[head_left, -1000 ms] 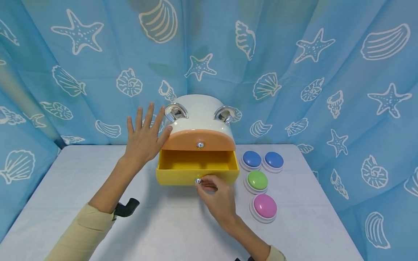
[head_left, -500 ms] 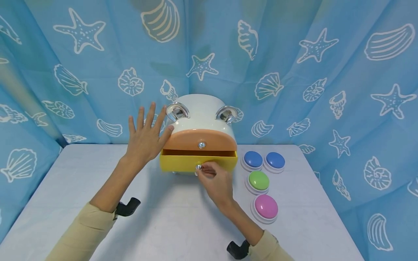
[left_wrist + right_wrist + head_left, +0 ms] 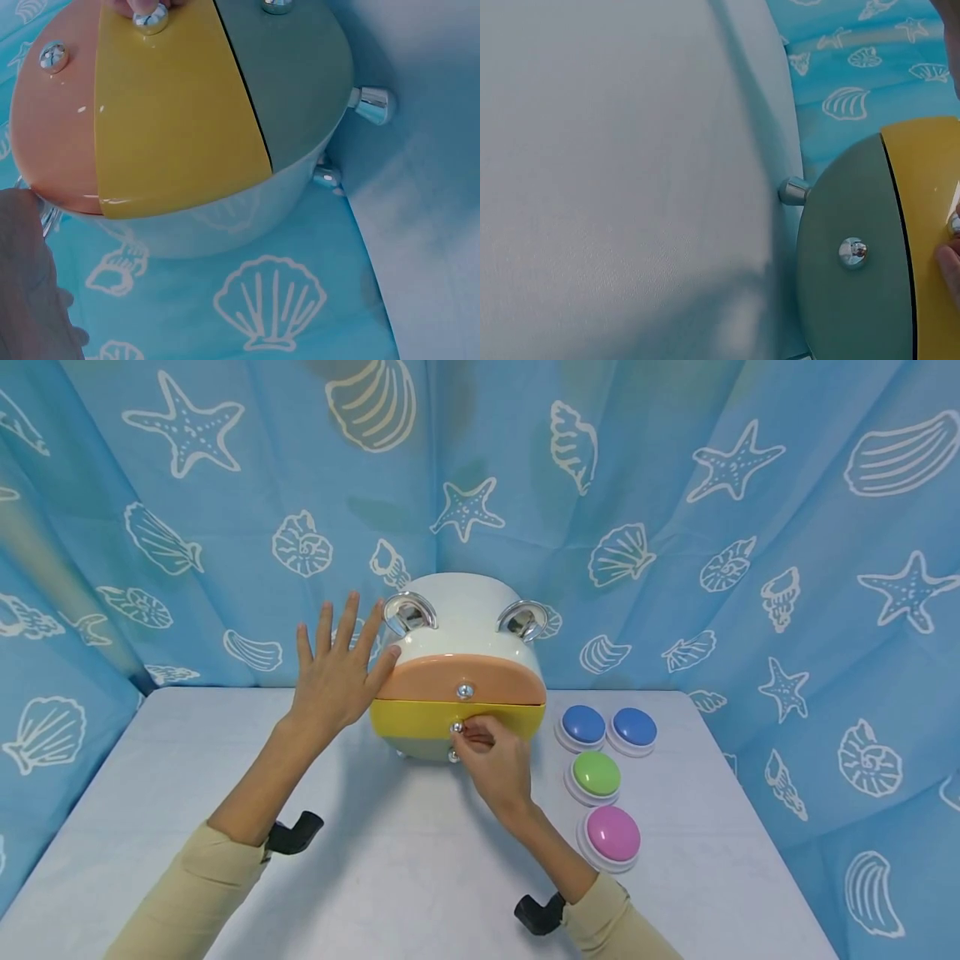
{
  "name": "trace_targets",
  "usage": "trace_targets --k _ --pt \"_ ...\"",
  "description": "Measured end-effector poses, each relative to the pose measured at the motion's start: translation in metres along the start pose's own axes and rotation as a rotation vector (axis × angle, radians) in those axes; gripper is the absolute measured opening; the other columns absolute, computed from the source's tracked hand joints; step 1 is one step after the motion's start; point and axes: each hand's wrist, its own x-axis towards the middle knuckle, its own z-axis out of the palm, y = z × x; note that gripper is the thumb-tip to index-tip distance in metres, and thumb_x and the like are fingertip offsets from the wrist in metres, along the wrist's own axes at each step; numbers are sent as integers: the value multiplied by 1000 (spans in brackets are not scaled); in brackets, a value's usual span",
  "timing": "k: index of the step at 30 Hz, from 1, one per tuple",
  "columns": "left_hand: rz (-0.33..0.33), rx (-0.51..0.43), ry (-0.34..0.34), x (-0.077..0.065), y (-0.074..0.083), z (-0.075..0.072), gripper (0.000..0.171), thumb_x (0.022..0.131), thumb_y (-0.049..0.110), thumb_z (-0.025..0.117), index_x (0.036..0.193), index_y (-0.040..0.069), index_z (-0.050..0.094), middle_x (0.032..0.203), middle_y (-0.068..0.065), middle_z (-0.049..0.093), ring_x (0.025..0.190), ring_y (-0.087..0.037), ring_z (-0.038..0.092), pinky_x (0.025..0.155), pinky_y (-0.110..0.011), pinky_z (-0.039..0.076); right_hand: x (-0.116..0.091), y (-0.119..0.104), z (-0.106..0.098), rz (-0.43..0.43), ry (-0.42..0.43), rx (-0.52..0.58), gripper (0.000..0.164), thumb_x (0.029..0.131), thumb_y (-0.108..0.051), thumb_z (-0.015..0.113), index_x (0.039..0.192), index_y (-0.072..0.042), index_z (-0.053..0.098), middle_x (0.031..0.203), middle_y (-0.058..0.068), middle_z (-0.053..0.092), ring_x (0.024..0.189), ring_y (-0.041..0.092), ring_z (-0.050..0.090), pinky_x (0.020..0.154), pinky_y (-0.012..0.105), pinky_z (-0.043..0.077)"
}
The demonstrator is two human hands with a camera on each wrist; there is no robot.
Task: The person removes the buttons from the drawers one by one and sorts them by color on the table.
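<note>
The person's left arm reaches in from the lower left, its tan sleeve [image 3: 202, 881] ending partway along the bare forearm [image 3: 262, 781]. The left hand [image 3: 333, 678] is spread flat, its back facing the person, the fingers [image 3: 348, 620] straight, fanned apart and pointing away from the body, the thumb [image 3: 381, 668] angled out to the right. The right arm slants in from the lower right, and the right hand [image 3: 501, 772] sits nearer the body, apart from the left one. Its thumb [image 3: 467, 756] and index finger [image 3: 486, 724] form a pinch; the others seem tucked behind, though from here they are mostly hidden.
</note>
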Motion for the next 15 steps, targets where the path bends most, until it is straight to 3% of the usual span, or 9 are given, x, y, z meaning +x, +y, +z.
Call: trace_targets --k 15 --pt "4 -8 6 0 0 0 67 106 51 32 162 19 13 166 -15 1 149 -42 -8 111 -67 -8 1 5 -1 14 -9 53 13 85 -5 79 92 0 70 86 7 72 80 14 72 74 26 58"
